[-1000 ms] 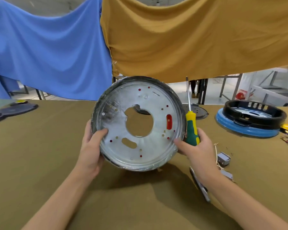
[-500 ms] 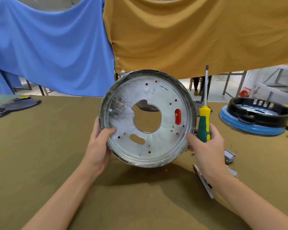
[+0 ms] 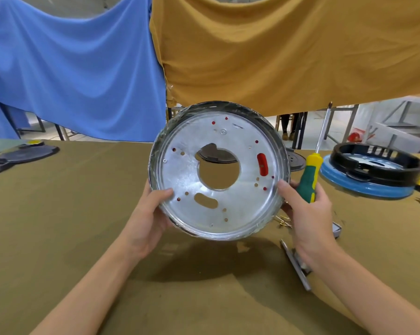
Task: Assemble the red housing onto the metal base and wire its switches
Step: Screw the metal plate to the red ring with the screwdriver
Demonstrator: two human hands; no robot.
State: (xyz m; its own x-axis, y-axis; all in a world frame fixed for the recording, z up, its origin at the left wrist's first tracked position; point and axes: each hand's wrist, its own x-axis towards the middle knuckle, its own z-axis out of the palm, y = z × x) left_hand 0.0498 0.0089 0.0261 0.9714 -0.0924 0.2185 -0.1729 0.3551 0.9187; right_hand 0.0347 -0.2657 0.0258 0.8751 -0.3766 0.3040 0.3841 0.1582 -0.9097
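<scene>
I hold a round metal base point(image 3: 180, 180) upright above the table, its flat silver face toward me. It has a large centre hole, and red shows through a slot point(image 3: 262, 164) and several small holes, so the red housing sits behind it. My left hand point(image 3: 147, 218) grips the base's lower left rim, thumb on the face. My right hand point(image 3: 305, 213) grips the right rim and also holds a green and yellow screwdriver point(image 3: 308, 177), shaft pointing up.
A black ring on a blue disc point(image 3: 371, 172) sits at the right. Black plates point(image 3: 20, 155) lie far left. A metal strip point(image 3: 297, 264), a small grey part point(image 3: 336, 232) and brass screws point(image 3: 282, 222) lie by my right wrist. Blue and ochre cloths hang behind.
The base has turned a little clockwise in my hands and shifted slightly right. The screwdriver tilted to the right with my right hand.
</scene>
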